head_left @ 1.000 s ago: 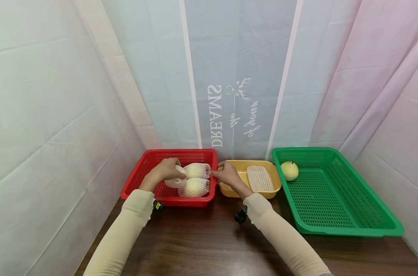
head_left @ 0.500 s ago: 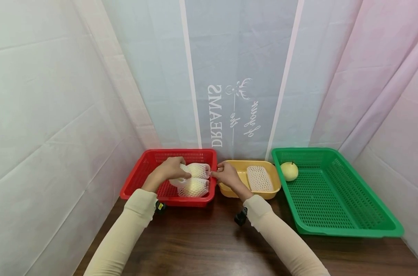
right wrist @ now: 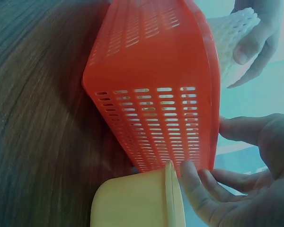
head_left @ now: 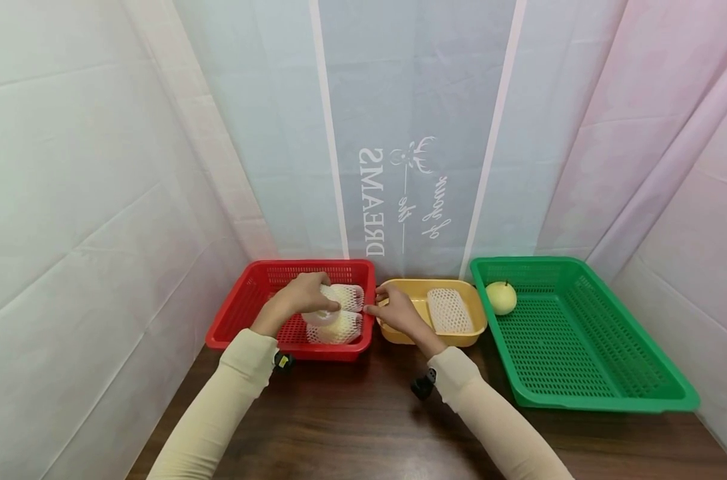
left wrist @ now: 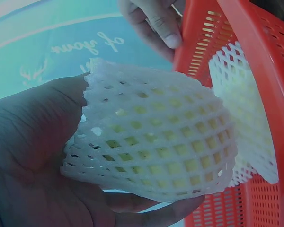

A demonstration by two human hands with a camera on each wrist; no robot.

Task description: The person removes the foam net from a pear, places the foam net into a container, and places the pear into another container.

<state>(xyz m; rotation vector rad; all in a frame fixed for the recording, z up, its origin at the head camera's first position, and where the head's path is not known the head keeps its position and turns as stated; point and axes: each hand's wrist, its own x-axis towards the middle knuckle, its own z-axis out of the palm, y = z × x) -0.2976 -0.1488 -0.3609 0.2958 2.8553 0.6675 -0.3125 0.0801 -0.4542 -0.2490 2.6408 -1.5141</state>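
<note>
- Left hand (head_left: pixel 297 297): clamped on a net-wrapped pear (left wrist: pixel 156 137), thumb and fingers curved round the white foam mesh; pale yellow skin shows through the holes.
- Held pear position: above rim level over the red basket (head_left: pixel 327 355), toward 3 o'clock of that basket's middle.
- Right hand (head_left: pixel 399 310): clamped on the red basket's 3 o'clock rim; thumb at the edge, a fingertip against the outer wall.
- Inside red basket, 3 o'clock end: two further wrapped fruits, a far one (head_left: pixel 351 297) at 12 o'clock of a near one (head_left: pixel 344 329); both partly hidden by the held pear in the head view.
- Yellow bin (head_left: pixel 459 340): just beside the red basket at 3 o'clock; a white foam sleeve (head_left: pixel 450 310) lies in its 3 o'clock half.
- Green basket (head_left: pixel 561 347): beside the bin, further toward 3 o'clock; one bare pear (head_left: pixel 501 298) rests inside at 10 o'clock, stem up.
- All three containers stand on a dark wood-grain worktop (head_left: pixel 351 413); lettered curtain (head_left: pixel 411 80) behind, at 12 o'clock.
</note>
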